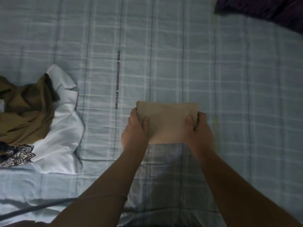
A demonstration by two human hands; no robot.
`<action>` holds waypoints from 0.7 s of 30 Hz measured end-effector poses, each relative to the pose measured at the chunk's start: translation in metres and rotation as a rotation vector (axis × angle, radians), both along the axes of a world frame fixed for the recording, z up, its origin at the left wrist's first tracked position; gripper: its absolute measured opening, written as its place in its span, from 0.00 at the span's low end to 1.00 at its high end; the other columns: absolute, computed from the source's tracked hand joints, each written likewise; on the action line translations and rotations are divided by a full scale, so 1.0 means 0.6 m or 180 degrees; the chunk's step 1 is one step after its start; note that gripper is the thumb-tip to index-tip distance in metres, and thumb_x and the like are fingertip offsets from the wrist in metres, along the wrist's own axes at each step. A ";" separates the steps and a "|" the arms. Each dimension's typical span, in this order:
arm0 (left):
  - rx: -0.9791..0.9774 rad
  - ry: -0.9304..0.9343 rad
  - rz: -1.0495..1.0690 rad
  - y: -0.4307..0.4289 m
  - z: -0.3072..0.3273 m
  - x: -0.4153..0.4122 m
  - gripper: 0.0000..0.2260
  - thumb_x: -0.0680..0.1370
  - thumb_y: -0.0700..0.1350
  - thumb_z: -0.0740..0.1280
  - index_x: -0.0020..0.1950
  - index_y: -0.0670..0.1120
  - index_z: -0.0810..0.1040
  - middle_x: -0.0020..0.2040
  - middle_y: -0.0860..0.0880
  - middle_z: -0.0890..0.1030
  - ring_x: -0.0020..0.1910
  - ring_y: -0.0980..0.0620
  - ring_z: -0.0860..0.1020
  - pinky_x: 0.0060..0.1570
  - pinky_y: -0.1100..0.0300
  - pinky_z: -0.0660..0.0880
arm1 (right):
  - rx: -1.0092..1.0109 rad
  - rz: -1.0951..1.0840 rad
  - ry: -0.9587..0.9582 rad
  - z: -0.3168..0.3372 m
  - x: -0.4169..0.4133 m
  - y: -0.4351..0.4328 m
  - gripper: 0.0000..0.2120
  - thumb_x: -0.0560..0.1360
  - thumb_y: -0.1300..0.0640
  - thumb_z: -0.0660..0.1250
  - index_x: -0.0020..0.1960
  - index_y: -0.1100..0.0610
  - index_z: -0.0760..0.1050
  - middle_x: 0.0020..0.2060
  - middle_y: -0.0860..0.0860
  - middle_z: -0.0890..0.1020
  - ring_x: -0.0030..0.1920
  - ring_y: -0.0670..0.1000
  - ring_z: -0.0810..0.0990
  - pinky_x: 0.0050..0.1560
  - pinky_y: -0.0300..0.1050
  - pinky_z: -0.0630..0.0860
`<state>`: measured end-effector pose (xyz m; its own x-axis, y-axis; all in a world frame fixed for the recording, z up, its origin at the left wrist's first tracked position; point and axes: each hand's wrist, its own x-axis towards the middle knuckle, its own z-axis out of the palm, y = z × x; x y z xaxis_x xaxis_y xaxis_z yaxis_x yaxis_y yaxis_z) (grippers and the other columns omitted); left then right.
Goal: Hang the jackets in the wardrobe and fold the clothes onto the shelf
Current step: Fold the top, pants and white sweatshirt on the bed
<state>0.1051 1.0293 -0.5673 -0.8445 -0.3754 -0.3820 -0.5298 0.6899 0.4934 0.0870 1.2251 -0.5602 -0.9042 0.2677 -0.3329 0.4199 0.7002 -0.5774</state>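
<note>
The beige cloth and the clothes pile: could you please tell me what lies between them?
In the head view, only bedsheet with a printed line of lettering separates the beige cloth from the clothes pile.

A folded cloth (166, 122) sits mid-bed (229, 79), with heaped clothes (37, 115) far left.

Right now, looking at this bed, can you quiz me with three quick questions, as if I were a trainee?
1. True or false: the left hand and the right hand both grip the folded beige cloth.
2. The olive garment lies partly on: A) the white shirt, B) a wooden chair, C) a suitcase.
3. In which corner of the view is the dark purple fabric?
Key: 1 true; 2 A; 3 top right.
</note>
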 end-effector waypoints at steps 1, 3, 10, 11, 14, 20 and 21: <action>-0.0051 -0.0041 0.0005 0.001 -0.006 -0.002 0.23 0.82 0.59 0.55 0.74 0.51 0.59 0.65 0.47 0.77 0.54 0.39 0.80 0.48 0.47 0.73 | 0.0002 0.0044 0.0048 -0.005 -0.001 0.002 0.22 0.78 0.40 0.57 0.64 0.53 0.68 0.49 0.56 0.82 0.49 0.62 0.81 0.44 0.47 0.71; -0.0098 -0.0091 0.0027 0.000 -0.017 -0.007 0.22 0.83 0.58 0.54 0.73 0.50 0.60 0.65 0.46 0.77 0.54 0.39 0.80 0.48 0.48 0.73 | 0.0137 0.0249 0.0123 -0.018 -0.002 0.007 0.24 0.76 0.39 0.56 0.66 0.53 0.67 0.49 0.58 0.83 0.48 0.65 0.81 0.43 0.50 0.71; -0.0118 -0.0146 -0.0032 -0.007 -0.039 -0.007 0.21 0.83 0.60 0.54 0.73 0.52 0.59 0.67 0.50 0.75 0.54 0.41 0.80 0.47 0.50 0.71 | 0.0723 0.0168 -0.0368 -0.050 -0.007 0.002 0.16 0.82 0.42 0.52 0.56 0.56 0.64 0.43 0.62 0.81 0.44 0.67 0.81 0.41 0.53 0.71; -0.0105 -0.0162 0.0004 -0.007 -0.041 -0.008 0.22 0.83 0.60 0.54 0.73 0.52 0.59 0.68 0.51 0.75 0.54 0.41 0.80 0.48 0.50 0.71 | 0.0738 0.0091 -0.0418 -0.053 -0.007 -0.001 0.16 0.82 0.42 0.52 0.56 0.56 0.64 0.43 0.62 0.81 0.44 0.67 0.81 0.41 0.53 0.71; -0.0152 -0.0024 -0.0022 -0.005 -0.038 -0.014 0.24 0.82 0.60 0.57 0.73 0.50 0.61 0.68 0.48 0.74 0.58 0.43 0.78 0.50 0.48 0.74 | 0.0711 -0.0077 -0.0543 -0.050 -0.010 -0.007 0.17 0.81 0.41 0.53 0.53 0.55 0.63 0.43 0.61 0.81 0.45 0.66 0.81 0.41 0.53 0.70; -0.0667 0.0853 -0.1147 -0.011 -0.015 -0.008 0.26 0.79 0.50 0.61 0.75 0.41 0.65 0.76 0.39 0.65 0.77 0.38 0.60 0.73 0.40 0.60 | 0.1022 0.0473 0.0670 -0.015 -0.007 0.005 0.24 0.78 0.49 0.58 0.69 0.62 0.68 0.69 0.60 0.71 0.70 0.62 0.68 0.69 0.54 0.64; -0.0676 0.0910 -0.1491 -0.006 -0.012 -0.009 0.26 0.80 0.49 0.61 0.76 0.41 0.65 0.77 0.38 0.63 0.78 0.37 0.57 0.74 0.38 0.57 | 0.1106 0.0842 0.0875 -0.011 -0.007 0.001 0.25 0.79 0.51 0.58 0.72 0.62 0.67 0.73 0.61 0.67 0.74 0.61 0.63 0.73 0.54 0.60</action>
